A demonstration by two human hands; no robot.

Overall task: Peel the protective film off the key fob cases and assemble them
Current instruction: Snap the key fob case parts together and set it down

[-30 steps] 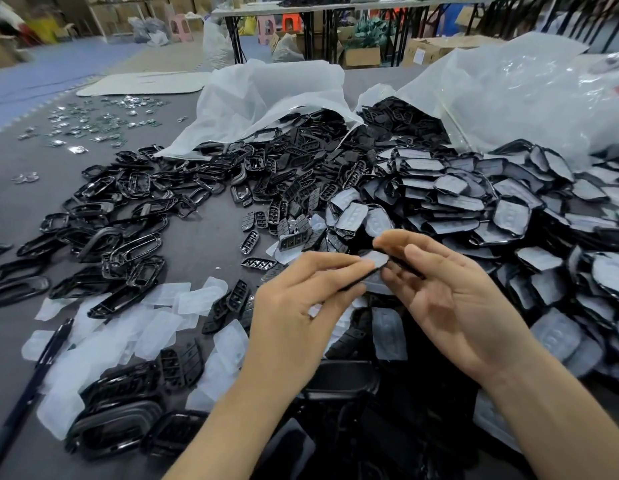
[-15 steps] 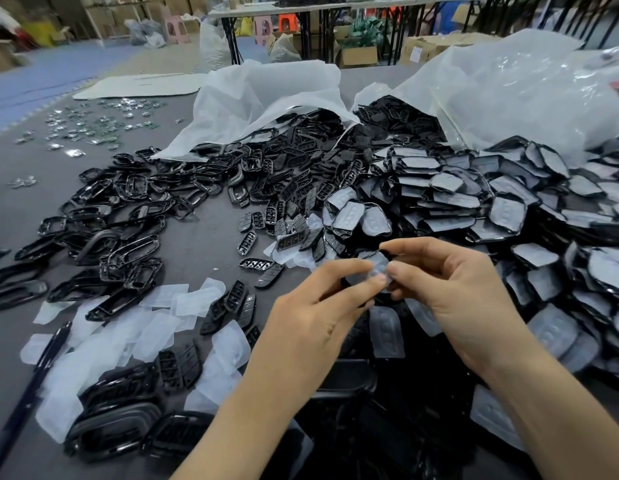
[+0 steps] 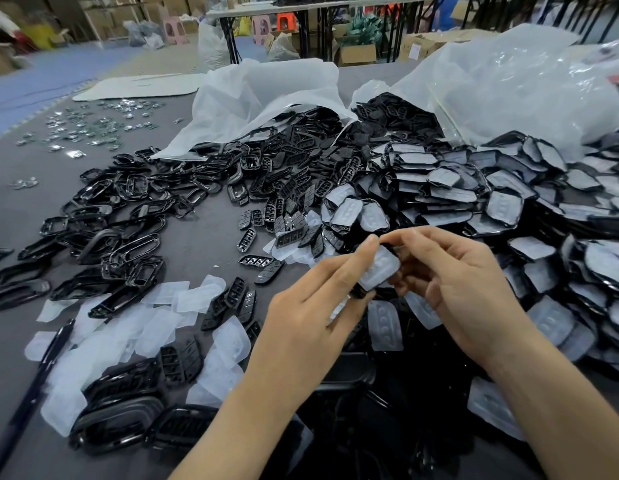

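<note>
Key fob case (image 3: 377,270) is up in the head view, held between both hands just above the cluttered worktop (image 3: 204,244). Left hand (image 3: 311,306) has a narrow grip on its lower end, and right hand (image 3: 453,285) pinches the top edge. Film looks still on, so this is the peel step. Next move: catch a film corner. Filmed face looks up at us, long axis leaning lower-left to upper-right.

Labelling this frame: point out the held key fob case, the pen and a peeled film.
key fob case (image 3: 379,270), head view, on its film-covered face.
pen (image 3: 54,351), head view, on its dark barrel.
peeled film (image 3: 193,297), head view, middle of the sheet.
</note>
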